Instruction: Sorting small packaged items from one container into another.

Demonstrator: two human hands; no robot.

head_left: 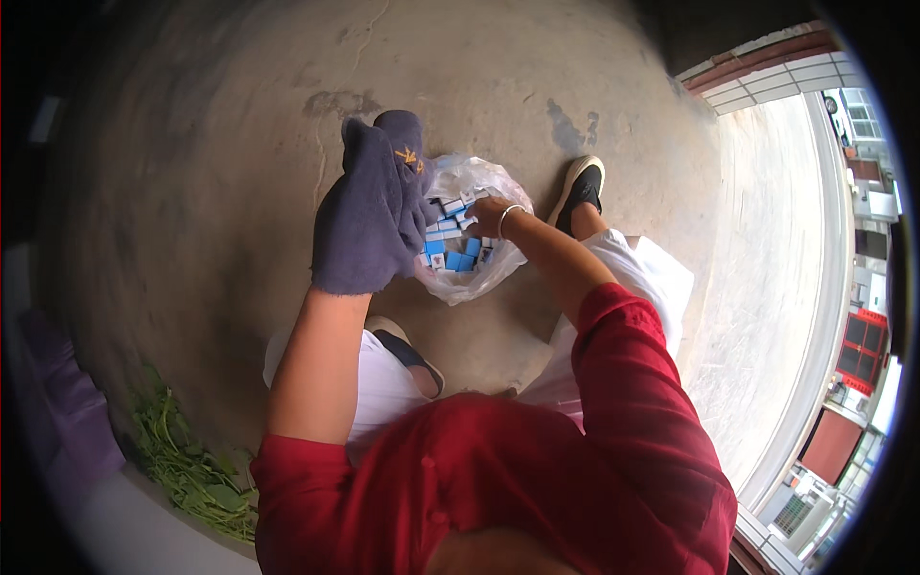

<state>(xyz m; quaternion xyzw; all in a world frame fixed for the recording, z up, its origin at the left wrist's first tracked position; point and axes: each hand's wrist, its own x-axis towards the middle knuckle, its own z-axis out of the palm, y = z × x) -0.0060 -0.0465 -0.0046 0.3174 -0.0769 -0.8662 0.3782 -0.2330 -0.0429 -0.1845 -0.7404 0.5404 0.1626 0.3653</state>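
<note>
A clear plastic bag (484, 283) stands on the floor between my feet, its mouth spread wide. Inside lie many blue-and-white mahjong tiles (467, 261), some blue side up, others white. My right hand (492, 215), with a white bracelet at its wrist, reaches over the bag's right rim. Its fingers are bent together on a tile among the others; the fingertips are partly hidden. A grey-purple towel (369, 216) with yellow stitching covers my left hand entirely, down to the wrist. That bundle sits against the bag's left side, and the fingers under it are hidden.
Bare concrete floor (240, 192) with a crack and dark stains surrounds the bag. My dark shoes (580, 184) stand on either side. Green leafy stalks (196, 474) lie at the lower left, near a purple cloth (72, 412). A tiled step (781, 81) and bright doorway are at right.
</note>
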